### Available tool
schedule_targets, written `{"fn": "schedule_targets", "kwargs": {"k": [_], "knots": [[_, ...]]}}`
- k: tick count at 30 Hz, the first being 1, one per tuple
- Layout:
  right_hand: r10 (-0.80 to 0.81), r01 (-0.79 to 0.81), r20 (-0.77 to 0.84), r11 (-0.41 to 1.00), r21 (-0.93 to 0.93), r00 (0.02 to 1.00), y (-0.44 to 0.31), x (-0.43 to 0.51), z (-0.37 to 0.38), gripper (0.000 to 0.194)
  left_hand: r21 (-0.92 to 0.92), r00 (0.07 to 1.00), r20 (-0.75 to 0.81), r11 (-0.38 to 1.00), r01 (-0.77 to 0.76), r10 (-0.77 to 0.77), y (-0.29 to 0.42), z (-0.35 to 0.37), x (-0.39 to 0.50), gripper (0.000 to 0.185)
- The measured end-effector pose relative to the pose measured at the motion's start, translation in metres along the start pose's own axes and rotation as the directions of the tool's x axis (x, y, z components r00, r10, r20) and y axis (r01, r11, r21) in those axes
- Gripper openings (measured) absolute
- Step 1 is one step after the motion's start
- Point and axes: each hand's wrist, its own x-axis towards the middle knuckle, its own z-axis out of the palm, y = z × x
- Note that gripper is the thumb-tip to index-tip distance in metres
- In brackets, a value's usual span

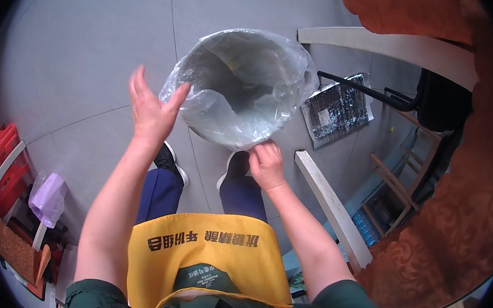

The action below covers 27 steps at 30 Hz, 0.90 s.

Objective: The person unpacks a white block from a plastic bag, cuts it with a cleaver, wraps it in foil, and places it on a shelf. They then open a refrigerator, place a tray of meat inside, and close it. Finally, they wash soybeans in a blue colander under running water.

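A round bin lined with a clear plastic bag (253, 124) stands on the floor before me, its inside showing no contents that I can make out. The bag's edge is folded outward over the rim. My left hand (153, 108) is at the left side of the rim, fingers spread, thumb against or just above the plastic; it grips nothing. At the near rim, my right hand (267, 162) pinches the edge of the bag between thumb and fingers.
A table with a rust-red patterned cloth (431, 258) and white legs (334, 205) is on my right. A silvery-dark package (338, 109) lies on the floor near a black metal chair frame (396, 103). Red plastic stools (5, 168) and a lilac bag (49, 196) are at left.
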Motion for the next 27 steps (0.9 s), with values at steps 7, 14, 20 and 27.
{"fn": "schedule_targets", "kwargs": {"k": [7,14,20,27], "knots": [[-0.019,0.026,0.144,0.999,-0.048,0.989,-0.002,0.008,-0.001,0.019,-0.294,0.309,0.919,0.099,0.951,-0.243,-0.035,0.010,-0.051,0.041],[0.214,-0.236,0.160,0.962,0.138,0.964,0.026,0.017,0.027,0.028,-0.288,0.328,0.941,-0.307,0.907,0.086,-0.088,0.064,-0.062,0.048],[0.852,-0.769,0.274,0.208,0.605,0.446,0.122,0.025,0.012,0.027,-0.334,0.452,0.882,-0.504,0.797,0.131,-0.097,0.079,-0.057,0.053],[0.664,-0.656,-0.150,0.631,-0.415,0.733,0.263,0.026,0.015,0.067,-0.709,0.878,0.422,0.522,0.474,-0.225,-0.058,0.033,-0.018,0.065]]}}
